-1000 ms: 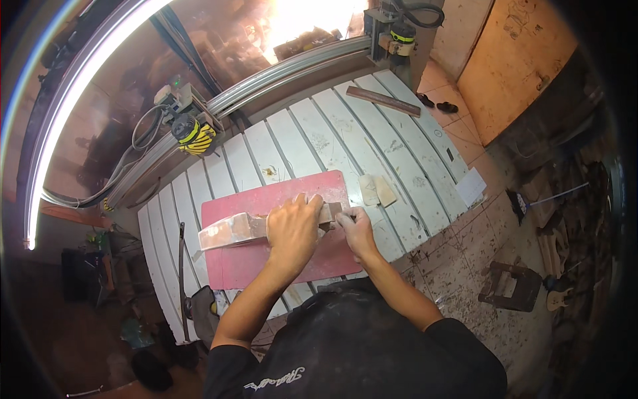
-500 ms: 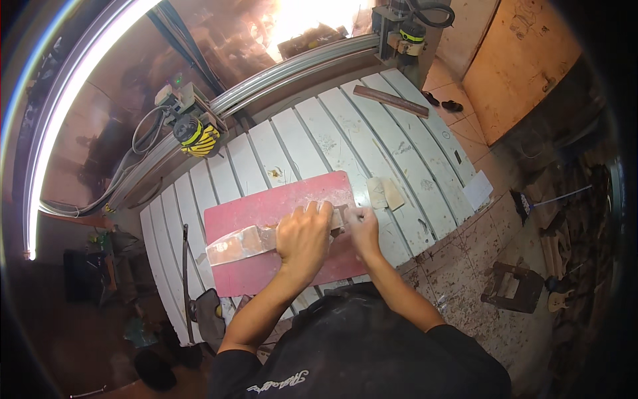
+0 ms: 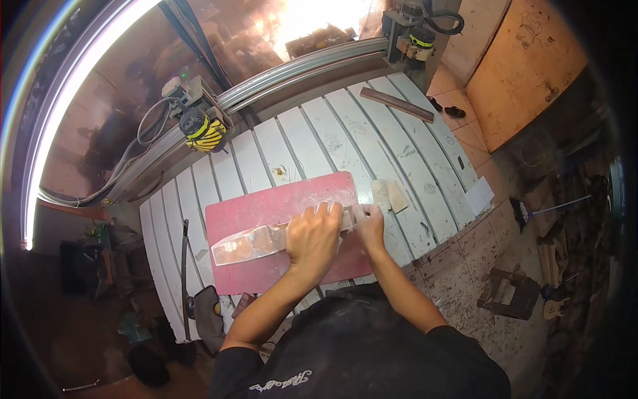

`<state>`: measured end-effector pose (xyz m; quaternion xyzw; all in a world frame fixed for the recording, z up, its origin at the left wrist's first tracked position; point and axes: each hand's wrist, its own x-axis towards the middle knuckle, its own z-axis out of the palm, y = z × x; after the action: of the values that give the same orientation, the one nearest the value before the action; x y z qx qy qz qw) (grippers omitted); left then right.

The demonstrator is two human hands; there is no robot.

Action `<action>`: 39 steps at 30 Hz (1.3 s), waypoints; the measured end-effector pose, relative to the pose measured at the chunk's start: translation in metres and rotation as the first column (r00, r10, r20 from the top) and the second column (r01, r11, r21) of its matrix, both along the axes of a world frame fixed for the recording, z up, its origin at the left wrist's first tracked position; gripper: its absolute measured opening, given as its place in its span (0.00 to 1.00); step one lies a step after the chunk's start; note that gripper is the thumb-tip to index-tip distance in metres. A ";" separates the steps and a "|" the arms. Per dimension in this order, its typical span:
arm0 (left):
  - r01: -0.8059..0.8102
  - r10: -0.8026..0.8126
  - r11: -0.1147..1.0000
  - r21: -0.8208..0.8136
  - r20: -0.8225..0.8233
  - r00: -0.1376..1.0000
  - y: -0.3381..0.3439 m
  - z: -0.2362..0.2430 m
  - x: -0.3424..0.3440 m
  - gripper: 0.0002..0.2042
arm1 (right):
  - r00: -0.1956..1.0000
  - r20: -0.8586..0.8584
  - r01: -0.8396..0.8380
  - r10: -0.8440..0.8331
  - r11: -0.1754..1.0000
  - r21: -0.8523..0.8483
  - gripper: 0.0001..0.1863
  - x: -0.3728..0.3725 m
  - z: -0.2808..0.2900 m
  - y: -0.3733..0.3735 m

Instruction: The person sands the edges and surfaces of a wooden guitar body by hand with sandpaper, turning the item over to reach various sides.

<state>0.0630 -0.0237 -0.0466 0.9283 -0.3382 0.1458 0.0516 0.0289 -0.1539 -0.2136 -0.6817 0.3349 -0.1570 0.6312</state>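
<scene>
A long, pale brown tapered piece (image 3: 249,246) with a dusty, partly shiny surface lies slantwise across a pink rectangular mat (image 3: 272,203). My left hand (image 3: 314,234) is closed over its middle from above, knuckles up, hiding that stretch. At the right end of the piece, my right hand (image 3: 367,225) is curled in a dust-whitened fist; its fingers cover what lies inside them. Beyond that hand, two small pale pads (image 3: 388,195) rest on the slatted table (image 3: 312,143).
A gantry rail (image 3: 299,70) spans the far side, carrying a black-and-yellow spindle motor (image 3: 201,130). A dark strip (image 3: 397,104) lies at the far right, a thin dark bar (image 3: 185,279) at the left edge. A wooden stool (image 3: 510,292) stands on the floor at right.
My left hand has slid slightly rightward, baring more of the piece's left part. My right hand stays at the right end. The whole view has shifted a little.
</scene>
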 end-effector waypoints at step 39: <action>-0.020 0.020 1.000 -0.022 0.008 1.000 0.007 -0.003 -0.002 0.03 | 0.995 -0.041 -0.088 0.092 0.993 0.077 0.17 -0.006 0.028 0.007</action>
<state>0.0605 -0.0166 -0.0492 0.9304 -0.3275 0.1537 0.0590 0.0232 -0.1466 -0.1854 -0.6752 0.3236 -0.1002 0.6552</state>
